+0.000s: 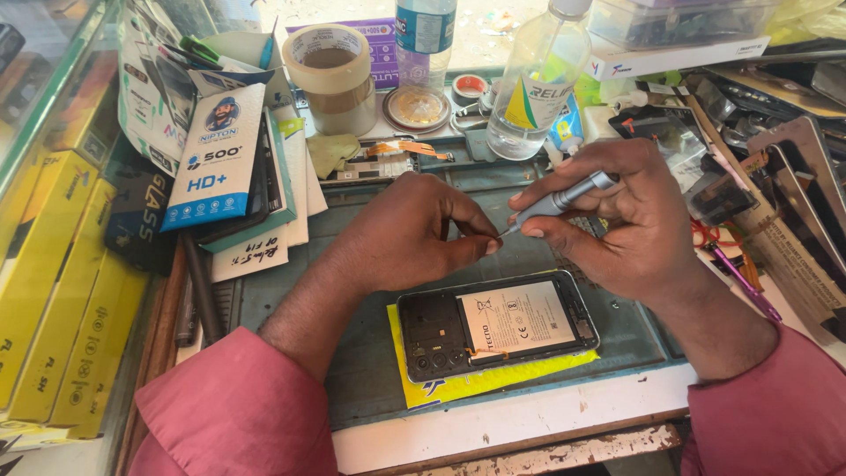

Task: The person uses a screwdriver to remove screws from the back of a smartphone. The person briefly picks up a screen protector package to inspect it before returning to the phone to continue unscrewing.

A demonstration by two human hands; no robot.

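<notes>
Screwdriver (pixel 564 196), slim, metal and stiff, is resting in the right hand (pixel 617 220), pinched at mid-shaft; likely light, slippery. Left hand (pixel 414 231) is pinching at its tip, fingers pressed together. Opened phone (pixel 498 324) is lying just below both hands on the counter (pixel 370 370); looks fragile.

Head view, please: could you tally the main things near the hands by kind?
Opened phones: 1
Screwdrivers: 1, in the right hand; the left hand pinches at its tip
Plastic bottles: 2
Tape rolls: 1
Yellow sheets under the phone: 1
Total: 6
</notes>
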